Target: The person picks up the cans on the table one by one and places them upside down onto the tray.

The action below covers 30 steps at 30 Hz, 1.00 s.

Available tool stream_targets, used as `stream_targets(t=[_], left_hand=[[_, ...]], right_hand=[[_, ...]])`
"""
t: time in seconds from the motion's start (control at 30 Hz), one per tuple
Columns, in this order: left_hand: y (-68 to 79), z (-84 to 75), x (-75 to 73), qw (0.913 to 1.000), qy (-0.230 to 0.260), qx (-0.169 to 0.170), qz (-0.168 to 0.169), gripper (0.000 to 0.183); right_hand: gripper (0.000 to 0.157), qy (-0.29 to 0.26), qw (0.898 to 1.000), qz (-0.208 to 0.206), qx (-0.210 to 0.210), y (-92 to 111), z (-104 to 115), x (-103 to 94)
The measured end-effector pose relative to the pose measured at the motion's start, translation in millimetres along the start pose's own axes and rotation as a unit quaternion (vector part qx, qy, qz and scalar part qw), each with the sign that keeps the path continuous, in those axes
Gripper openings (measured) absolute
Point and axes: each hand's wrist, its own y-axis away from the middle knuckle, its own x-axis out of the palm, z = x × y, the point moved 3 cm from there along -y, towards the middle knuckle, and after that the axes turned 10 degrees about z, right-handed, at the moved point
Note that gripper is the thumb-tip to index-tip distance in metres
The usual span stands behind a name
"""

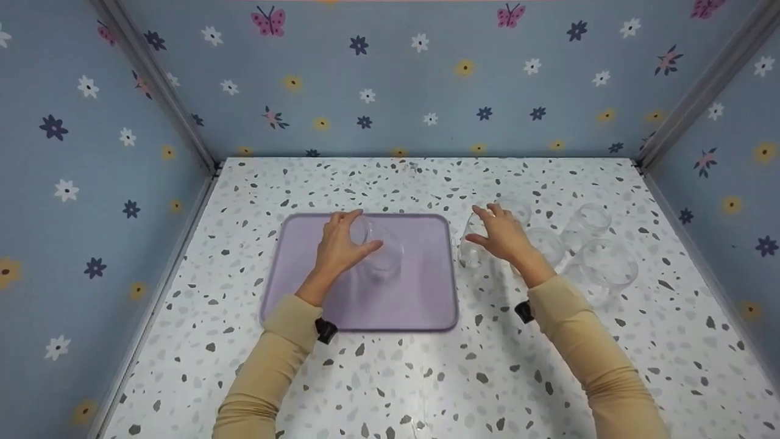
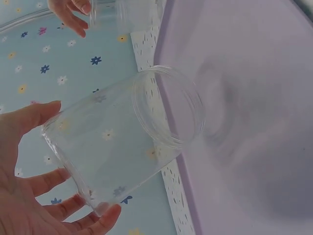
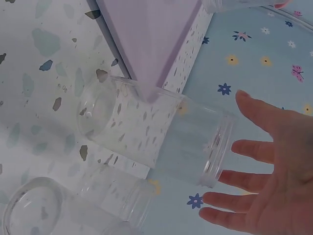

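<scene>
Speckled tabletop (image 1: 426, 378); left hand (image 1: 340, 244) grips an upended jar (image 2: 115, 139) by its base, mouth facing the lilac tray (image 1: 420, 299)
Right hand (image 1: 504, 236) spread wide, nearer the standing jar (image 3: 156, 132) just right of the tray; long axis vertical, rim near the fingers; other jars (image 1: 609, 265) farther right.

I've got the tbl (image 1: 390, 378) w/ a back wall (image 1: 396, 97) behind it, L wall (image 1: 73, 231) and R wall (image 1: 719, 183) at its sides. Tray (image 1: 420, 305) lies on tbl, L of ctr; L hand (image 1: 340, 247) has the 1st jar (image 1: 385, 262) over it. Just R of tray I see the 2nd jar (image 3: 146, 129) upright on tbl, R hand (image 1: 504, 235) at its upper end. Other jars (image 1: 612, 259) stand R of that: one behind R hand, one beside it, two farther R, one behind the other
</scene>
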Motion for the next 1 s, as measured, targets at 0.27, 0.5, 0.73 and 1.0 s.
stream_targets(t=[0.27, 0.5, 0.73, 1.0], left_hand=[[-8.6, 5.0, -10.1, 0.9991, -0.040, -0.016, 0.006, 0.073], [-16.6, 10.6, -20.4, 0.9960, -0.081, -0.036, 0.015, 0.074], [-24.6, 16.5, -29.6, 0.9933, -0.102, -0.052, 0.014, 0.075], [-30.6, 24.0, -44.1, 0.9901, -0.119, -0.073, 0.017, 0.076]], right_hand=[[0.054, 0.011, 1.000, -0.005, 0.013, -5.9, 1.3, -2.1], [0.051, -0.014, 1.000, -0.003, 0.019, -9.4, 2.5, -1.0], [0.051, -0.011, 0.999, 0.013, 0.027, -11.5, 4.2, -3.9], [0.051, 0.003, 0.999, 0.025, 0.029, -13.7, 6.8, -6.7]])
